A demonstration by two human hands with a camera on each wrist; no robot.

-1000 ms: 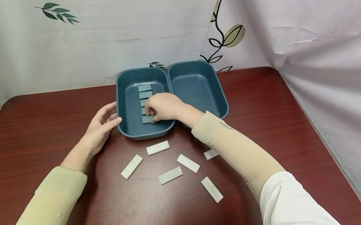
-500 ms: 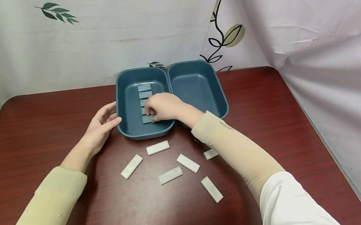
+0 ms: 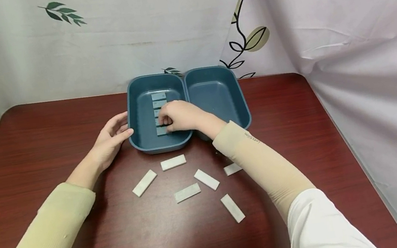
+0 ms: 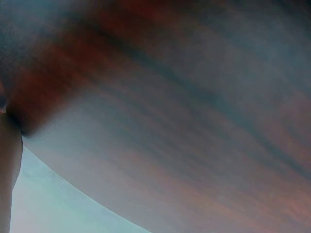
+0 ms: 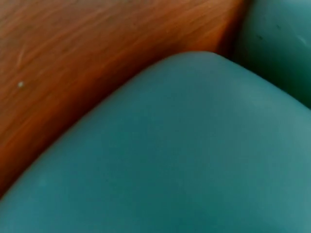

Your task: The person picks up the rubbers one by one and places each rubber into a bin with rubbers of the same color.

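Two joined dark-blue trays stand side by side, the left tray (image 3: 143,148) and the right tray (image 3: 243,104). A column of several grey-blue blocks (image 3: 158,96) lies in the left tray. The right hand (image 3: 183,115) reaches into it with curled fingers, thumb and forefinger at the right end of the nearest block (image 3: 161,131); the fingers partly cover the lower blocks. At the left tray's outer side, the left hand (image 3: 107,142) touches the wall and rim with fingers extended. The right wrist view shows a blurred tray surface (image 5: 170,145) close up.
Several pale blocks lie scattered on the red-brown table (image 3: 132,247) in front of the trays, among them one (image 3: 173,162) near the left tray and one (image 3: 233,169) partly under the right forearm. White patterned cloth (image 3: 167,25) hangs behind the table.
The right hand has shifted slightly up and away within the left tray, its forearm a little to the right. The left hand and the blocks show no clear movement.
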